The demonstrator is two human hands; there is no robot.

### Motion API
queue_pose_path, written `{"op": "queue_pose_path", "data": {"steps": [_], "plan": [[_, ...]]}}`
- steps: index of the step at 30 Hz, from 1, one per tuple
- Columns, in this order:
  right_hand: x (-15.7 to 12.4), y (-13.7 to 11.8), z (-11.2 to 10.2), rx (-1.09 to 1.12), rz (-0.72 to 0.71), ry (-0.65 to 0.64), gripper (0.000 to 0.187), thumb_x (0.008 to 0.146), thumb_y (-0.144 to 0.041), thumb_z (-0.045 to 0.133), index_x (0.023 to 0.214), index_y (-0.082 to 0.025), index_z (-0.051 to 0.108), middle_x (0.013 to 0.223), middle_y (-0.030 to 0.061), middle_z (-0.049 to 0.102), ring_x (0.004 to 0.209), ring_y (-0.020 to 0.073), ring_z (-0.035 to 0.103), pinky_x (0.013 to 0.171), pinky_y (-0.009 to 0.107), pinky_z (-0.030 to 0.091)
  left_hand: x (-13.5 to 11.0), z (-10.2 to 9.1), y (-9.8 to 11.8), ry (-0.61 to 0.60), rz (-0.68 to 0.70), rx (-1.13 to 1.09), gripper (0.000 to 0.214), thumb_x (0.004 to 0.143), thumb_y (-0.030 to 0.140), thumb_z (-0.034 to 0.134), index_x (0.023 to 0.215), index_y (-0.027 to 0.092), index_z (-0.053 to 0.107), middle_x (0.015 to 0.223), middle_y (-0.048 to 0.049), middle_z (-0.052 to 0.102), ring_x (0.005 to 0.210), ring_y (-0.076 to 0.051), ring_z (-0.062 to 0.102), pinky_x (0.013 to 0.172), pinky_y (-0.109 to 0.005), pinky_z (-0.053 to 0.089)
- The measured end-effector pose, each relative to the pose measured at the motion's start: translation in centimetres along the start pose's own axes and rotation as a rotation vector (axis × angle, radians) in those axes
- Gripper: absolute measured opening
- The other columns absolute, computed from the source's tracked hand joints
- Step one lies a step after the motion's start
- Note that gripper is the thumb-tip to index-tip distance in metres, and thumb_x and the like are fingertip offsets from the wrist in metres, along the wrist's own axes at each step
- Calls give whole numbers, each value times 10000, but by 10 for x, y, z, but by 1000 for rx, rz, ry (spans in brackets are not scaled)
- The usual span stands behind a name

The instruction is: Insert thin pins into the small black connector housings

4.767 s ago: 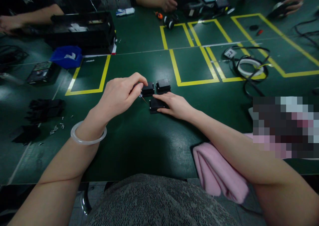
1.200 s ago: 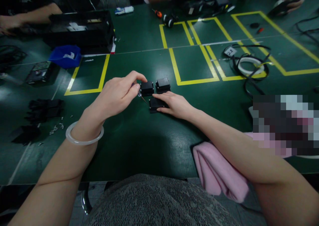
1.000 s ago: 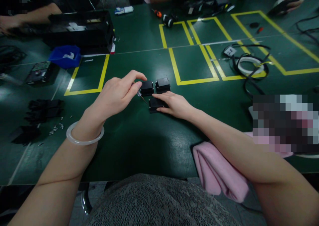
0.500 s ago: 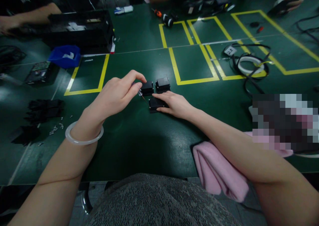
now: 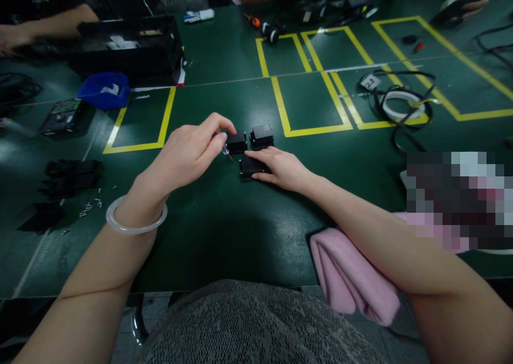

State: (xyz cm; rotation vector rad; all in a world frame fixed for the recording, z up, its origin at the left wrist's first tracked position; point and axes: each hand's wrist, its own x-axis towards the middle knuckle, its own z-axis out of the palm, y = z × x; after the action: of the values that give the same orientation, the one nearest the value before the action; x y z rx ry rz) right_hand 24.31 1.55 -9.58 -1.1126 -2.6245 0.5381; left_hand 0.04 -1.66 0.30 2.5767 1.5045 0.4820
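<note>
My left hand (image 5: 196,147) is closed on a screwdriver (image 5: 226,150) with a clear handle and a thin shaft. The shaft slants down toward the left end of a small black box (image 5: 249,168) with shiny screws at its side. Over that box's right part, my right hand (image 5: 282,169) has its thumb and fingers gripping it against the table. Two similar black boxes stand just beyond: one (image 5: 237,141) partly behind my left fingers, another (image 5: 262,133) behind my right fingertips. Whether the screwdriver tip touches a screw is too small to tell.
Black parts (image 5: 72,177) and loose screws (image 5: 86,210) lie at the left. Behind them are a blue bin (image 5: 105,91) and a long black case (image 5: 128,54). A pink cloth (image 5: 352,273) hangs at the front edge. Coiled cable (image 5: 395,99) lies right; other people's arms are across the table.
</note>
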Motion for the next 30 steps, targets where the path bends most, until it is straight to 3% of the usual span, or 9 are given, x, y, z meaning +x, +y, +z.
{"op": "queue_pose_path", "data": {"steps": [23,30], "plan": [[0,0,0,-5,5,-2,624,1010,-312,699,1600,-178,547,1450,159,715,1296,336,659,1046,466,559,1,0,3,15,-45,-17,344,1061,361,428,1197,188,693,747,-5,641,578,-152,526,602,-305,357],[1,-2,-1,4,15,-7,626,1003,-300,714,1596,-172,556,1447,175,716,1300,350,662,1046,492,567,-1,0,2,-5,-19,-38,350,1032,328,410,1201,196,688,845,-30,696,672,-177,596,647,-320,415]]}}
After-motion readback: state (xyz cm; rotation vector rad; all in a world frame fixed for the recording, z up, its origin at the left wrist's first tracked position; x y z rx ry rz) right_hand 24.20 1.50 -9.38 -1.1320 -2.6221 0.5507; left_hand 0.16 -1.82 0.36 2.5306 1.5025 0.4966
